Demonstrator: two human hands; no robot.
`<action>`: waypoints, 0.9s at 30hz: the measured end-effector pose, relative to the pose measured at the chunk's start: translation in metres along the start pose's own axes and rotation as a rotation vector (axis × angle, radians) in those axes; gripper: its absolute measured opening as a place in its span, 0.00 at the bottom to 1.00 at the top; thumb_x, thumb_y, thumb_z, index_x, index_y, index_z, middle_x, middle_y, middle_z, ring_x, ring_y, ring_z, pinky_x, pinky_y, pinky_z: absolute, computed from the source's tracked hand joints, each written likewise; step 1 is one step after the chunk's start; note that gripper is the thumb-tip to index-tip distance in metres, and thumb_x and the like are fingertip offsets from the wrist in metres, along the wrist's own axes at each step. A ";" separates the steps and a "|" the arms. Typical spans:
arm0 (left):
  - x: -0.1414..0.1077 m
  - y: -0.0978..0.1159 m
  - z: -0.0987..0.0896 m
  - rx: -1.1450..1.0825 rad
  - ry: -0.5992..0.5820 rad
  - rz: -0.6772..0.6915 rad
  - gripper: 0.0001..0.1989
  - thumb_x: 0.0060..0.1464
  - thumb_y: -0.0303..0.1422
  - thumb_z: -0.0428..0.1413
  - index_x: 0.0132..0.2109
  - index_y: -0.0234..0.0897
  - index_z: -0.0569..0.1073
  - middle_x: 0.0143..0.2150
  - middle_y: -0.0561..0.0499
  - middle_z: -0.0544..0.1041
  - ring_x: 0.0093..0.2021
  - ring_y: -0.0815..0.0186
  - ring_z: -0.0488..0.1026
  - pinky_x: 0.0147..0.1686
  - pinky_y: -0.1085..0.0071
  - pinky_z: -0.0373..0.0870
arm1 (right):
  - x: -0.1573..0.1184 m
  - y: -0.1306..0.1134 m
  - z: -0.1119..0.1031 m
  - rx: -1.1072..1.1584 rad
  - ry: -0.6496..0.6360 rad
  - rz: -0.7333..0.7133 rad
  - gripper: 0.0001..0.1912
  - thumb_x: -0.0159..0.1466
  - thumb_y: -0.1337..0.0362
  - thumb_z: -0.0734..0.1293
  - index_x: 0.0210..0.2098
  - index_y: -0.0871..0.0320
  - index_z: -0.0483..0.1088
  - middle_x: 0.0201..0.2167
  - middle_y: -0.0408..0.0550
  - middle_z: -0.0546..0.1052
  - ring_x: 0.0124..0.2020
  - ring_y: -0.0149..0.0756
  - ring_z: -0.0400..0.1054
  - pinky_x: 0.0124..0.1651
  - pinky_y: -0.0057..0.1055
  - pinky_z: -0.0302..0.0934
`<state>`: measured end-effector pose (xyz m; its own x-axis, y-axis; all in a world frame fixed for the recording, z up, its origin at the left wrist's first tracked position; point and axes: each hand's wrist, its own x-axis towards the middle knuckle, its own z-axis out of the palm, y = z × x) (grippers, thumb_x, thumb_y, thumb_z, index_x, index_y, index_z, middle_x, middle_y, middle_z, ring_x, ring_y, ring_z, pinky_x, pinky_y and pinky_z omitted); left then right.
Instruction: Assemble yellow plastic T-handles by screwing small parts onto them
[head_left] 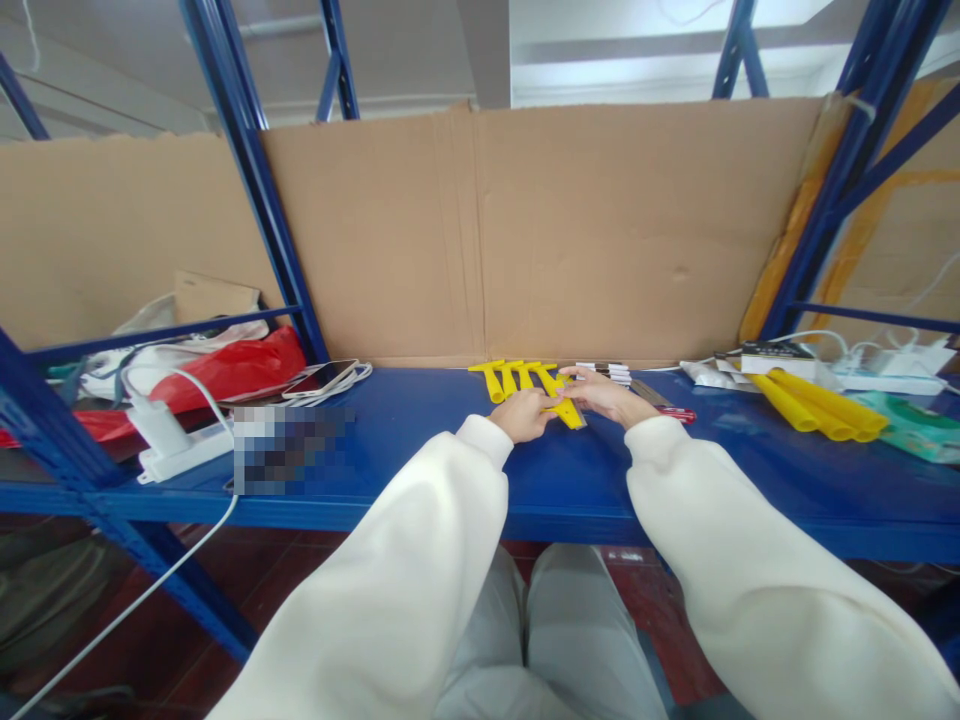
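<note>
Both hands meet over the blue shelf around a yellow scraper [569, 413], whose wide end with a thin greyish edge points toward me. My left hand [527, 415] has its fingers closed on the handle side. From the right, my right hand [600, 393] reaches over with bent fingers touching the same scraper; part of it is hidden under them. Just behind lies a row of several yellow scrapers [511, 377], handles toward me. Small white-and-black packs [613, 372] lie behind my right hand. A red-handled tool [677, 413] rests beside my right wrist.
Yellow tube-like pieces [817, 405] and a green packet [919, 425] lie on the right. On the left are a white power strip [187, 450], a red bag [240, 370] and cables. A cardboard panel [600, 230] stands behind the blue shelf [420, 440], between blue posts.
</note>
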<state>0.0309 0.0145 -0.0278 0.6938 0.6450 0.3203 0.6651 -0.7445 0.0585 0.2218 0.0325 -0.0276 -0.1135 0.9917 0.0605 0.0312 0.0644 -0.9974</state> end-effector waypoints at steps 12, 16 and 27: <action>-0.002 0.003 -0.003 -0.024 -0.014 -0.029 0.19 0.67 0.32 0.55 0.62 0.41 0.78 0.54 0.42 0.81 0.55 0.56 0.79 0.58 0.63 0.72 | -0.006 -0.004 0.001 -0.064 -0.056 -0.029 0.12 0.54 0.72 0.78 0.34 0.55 0.74 0.28 0.39 0.79 0.30 0.30 0.73 0.31 0.24 0.68; -0.002 0.004 -0.002 -0.056 0.008 -0.025 0.18 0.66 0.31 0.56 0.61 0.40 0.79 0.54 0.41 0.82 0.54 0.56 0.79 0.58 0.62 0.72 | -0.006 -0.004 0.004 -0.076 -0.013 -0.007 0.10 0.57 0.72 0.76 0.35 0.55 0.75 0.27 0.40 0.79 0.28 0.29 0.73 0.32 0.24 0.68; 0.000 -0.001 -0.007 -0.096 0.003 -0.123 0.19 0.66 0.31 0.56 0.61 0.38 0.79 0.58 0.41 0.82 0.58 0.55 0.79 0.60 0.63 0.72 | 0.010 -0.002 -0.059 -0.834 0.494 -0.054 0.08 0.64 0.70 0.68 0.36 0.59 0.82 0.44 0.57 0.84 0.49 0.47 0.78 0.53 0.37 0.69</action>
<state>0.0285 0.0139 -0.0214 0.6079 0.7319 0.3079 0.7153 -0.6731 0.1879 0.2793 0.0493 -0.0227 0.2885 0.9078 0.3043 0.7537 -0.0193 -0.6569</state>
